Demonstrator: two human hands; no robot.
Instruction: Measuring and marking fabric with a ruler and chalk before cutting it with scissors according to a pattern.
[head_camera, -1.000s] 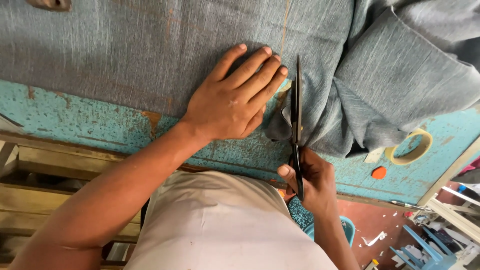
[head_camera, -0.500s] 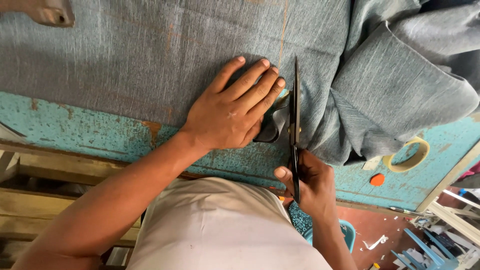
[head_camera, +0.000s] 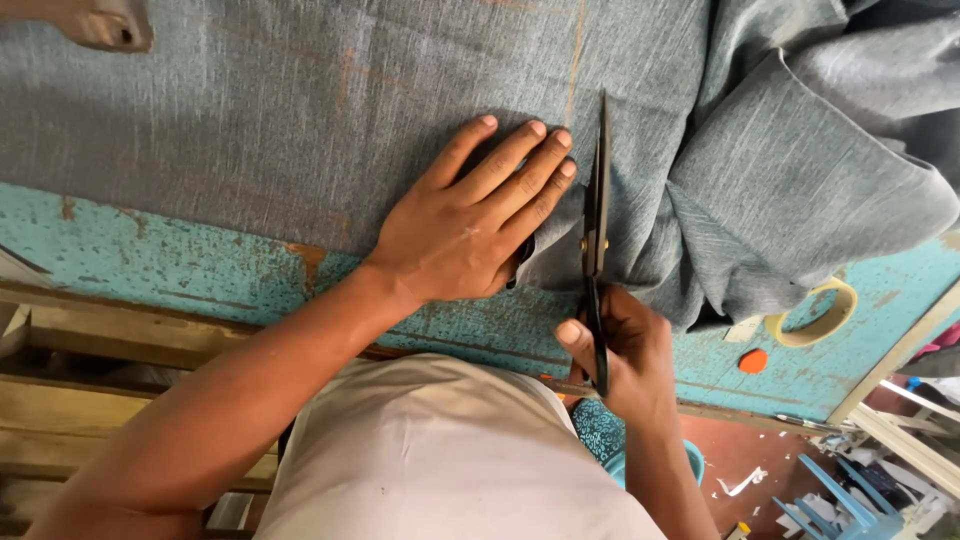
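1. Across the worn turquoise-painted wooden bench (head_camera: 150, 255), its surface chipped and speckled with rusty patches, lies a sheet of grey-blue woven cloth (head_camera: 300, 110) with a fine slubbed texture and faint orange chalk lines.
2. The left hand (head_camera: 470, 225) lies open and flat on the cloth, fingers spread and pointing away from the body, pressing the fabric down just beside the cutting line.
3. The right hand (head_camera: 625, 350) is closed around the handles of long black-bladed scissors (head_camera: 597, 230) with a brass-coloured pivot screw; the thumb sits through one loop.
4. The scissor blades point straight away from the person, running along a chalk line, their edges close together inside the cloth.
5. To the right of the blades the same cloth is bunched into soft, heavy folds (head_camera: 800, 170) that hang over the bench edge.
6. Near those folds a tan roll of tape (head_camera: 822, 315), ring-shaped, lies flat on the bench, with a small round orange piece (head_camera: 753, 360) just beside it.
7. A pale metal object (head_camera: 95, 22) rests on the cloth at the far left corner; its kind cannot be told.
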